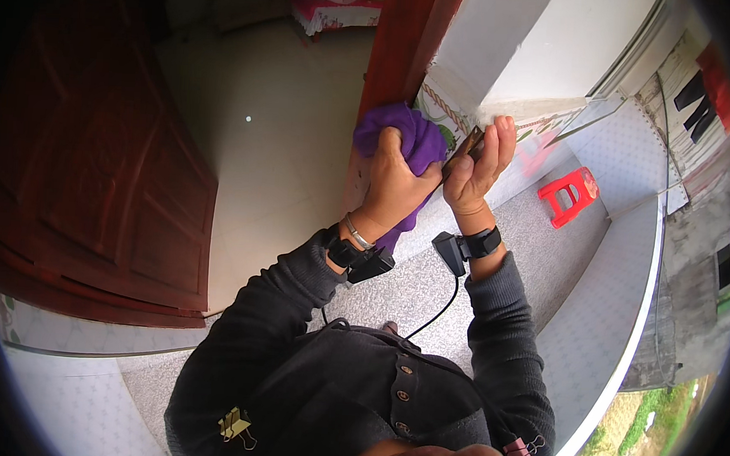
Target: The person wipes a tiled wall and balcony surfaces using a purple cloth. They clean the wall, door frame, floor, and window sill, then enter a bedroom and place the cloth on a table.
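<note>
My left hand (398, 177) grips a bunched purple cloth (416, 135), its thumb pressed on the folds against the edge of a red-brown door frame (399, 50). The loose end of the cloth hangs below the hand. Close by on the right, my right hand (483, 166) has its fingers raised beside a narrow dark brown piece (468, 148) with a shiny, gold-toned end. That piece runs between the two hands; what it is, and whether the right fingers close on it, I cannot tell. Behind it is a tiled wall with a rope and leaf pattern.
A carved red-brown door (124, 215) stands at the left, beside a pale indoor floor (268, 179). A red plastic stool (568, 197) is on the speckled floor at the right, near a low tiled parapet (603, 284). A black cable (438, 312) runs from my right wrist device.
</note>
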Available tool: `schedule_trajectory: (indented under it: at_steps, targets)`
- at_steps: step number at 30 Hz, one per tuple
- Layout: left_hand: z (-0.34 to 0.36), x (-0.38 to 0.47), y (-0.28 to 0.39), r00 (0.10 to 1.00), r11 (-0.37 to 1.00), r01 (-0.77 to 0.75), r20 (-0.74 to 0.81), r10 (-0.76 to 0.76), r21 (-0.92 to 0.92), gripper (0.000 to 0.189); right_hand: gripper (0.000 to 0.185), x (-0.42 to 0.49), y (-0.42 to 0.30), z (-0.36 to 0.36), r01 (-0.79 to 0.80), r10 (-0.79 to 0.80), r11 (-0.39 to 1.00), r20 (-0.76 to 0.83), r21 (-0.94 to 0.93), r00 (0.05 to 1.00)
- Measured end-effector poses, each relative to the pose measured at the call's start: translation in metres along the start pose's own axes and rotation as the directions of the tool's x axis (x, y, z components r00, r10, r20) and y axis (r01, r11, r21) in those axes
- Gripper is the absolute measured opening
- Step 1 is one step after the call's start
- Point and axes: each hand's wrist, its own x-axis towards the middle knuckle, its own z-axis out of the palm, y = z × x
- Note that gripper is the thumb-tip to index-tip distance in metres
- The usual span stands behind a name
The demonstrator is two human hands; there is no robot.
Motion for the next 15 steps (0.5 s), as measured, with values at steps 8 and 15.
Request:
schedule_trajectory:
  at_steps: [8, 15]
  targets:
    - [-0.0021, -0.0031, -0.0096, 0.999, 0.999, 0.003, 0.044, -0.001, -0.038, 0.055, 0.046, 0.0002, -0.0006, 0.0025, -0.004, 0.008, 0.999, -0.066, 0.05, 0.998]
    - [-0.0025, -0.0023, -0.0023, 0.998, 0.999, 0.035, 0.049, -0.035, 0.007, 0.056, 0.045, -0.0026, 0.0014, 0.0033, -0.004, 0.009, 0.998, -0.082, 0.065, 0.997]
